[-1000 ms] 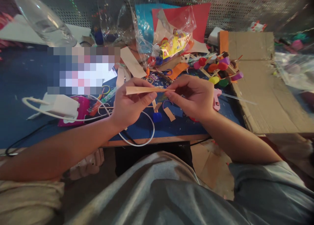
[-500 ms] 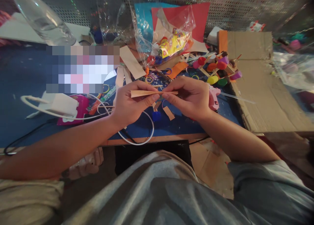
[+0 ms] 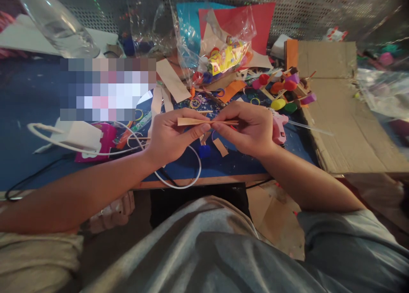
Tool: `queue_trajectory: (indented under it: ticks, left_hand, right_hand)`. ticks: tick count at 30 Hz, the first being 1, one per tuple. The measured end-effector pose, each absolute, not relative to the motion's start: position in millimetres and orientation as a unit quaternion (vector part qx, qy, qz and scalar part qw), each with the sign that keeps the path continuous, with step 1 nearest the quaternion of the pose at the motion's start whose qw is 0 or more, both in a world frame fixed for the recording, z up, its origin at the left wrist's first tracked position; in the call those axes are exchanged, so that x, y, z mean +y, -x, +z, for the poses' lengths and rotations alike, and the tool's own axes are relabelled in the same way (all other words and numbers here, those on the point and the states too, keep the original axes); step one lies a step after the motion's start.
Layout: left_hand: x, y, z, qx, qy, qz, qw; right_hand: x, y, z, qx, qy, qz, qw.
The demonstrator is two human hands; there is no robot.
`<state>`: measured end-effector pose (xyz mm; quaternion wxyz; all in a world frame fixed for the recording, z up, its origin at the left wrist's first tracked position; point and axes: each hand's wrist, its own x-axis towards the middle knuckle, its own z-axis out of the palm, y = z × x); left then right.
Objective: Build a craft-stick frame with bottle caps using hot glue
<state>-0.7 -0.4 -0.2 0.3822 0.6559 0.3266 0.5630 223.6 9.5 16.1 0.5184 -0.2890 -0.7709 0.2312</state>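
Observation:
Between both thumbs and fingertips I pinch a narrow tan paper strip [image 3: 189,122], held level above the blue table. My left hand [image 3: 168,133] is closed on its left part, where the end fans out flat. The right part looks folded thin, and my right hand [image 3: 251,127] grips it with the thumb close to the left thumb. Beneath the hands lie a small tan paper piece [image 3: 220,147] and a blue cap-like bit [image 3: 204,151]. A pink glue gun [image 3: 280,127] with a clear stick sits just beyond my right hand, partly hidden by it.
White cable [image 3: 200,169] loops near the table's front edge, from a white charger [image 3: 78,135] on a pink block. Paper strips [image 3: 172,81] and scraps lie behind my hands. A stick model with coloured discs [image 3: 289,86] stands by a cardboard sheet [image 3: 338,127]. A bottle [image 3: 64,33] leans back left.
The paper strip has slid a little to the right, its wide left end now nearer my left fingertips. My hands have hardly moved.

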Motion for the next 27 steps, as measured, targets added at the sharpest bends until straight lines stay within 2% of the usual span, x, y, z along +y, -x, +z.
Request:
queue_trajectory:
  ticks: [27]
  left_hand:
    - [0.7,5.0,0.3,0.33,-0.668,0.547,0.381]
  right_hand:
    - [11.0,-226.6,17.8,-0.762,0.306,0.251,0.513]
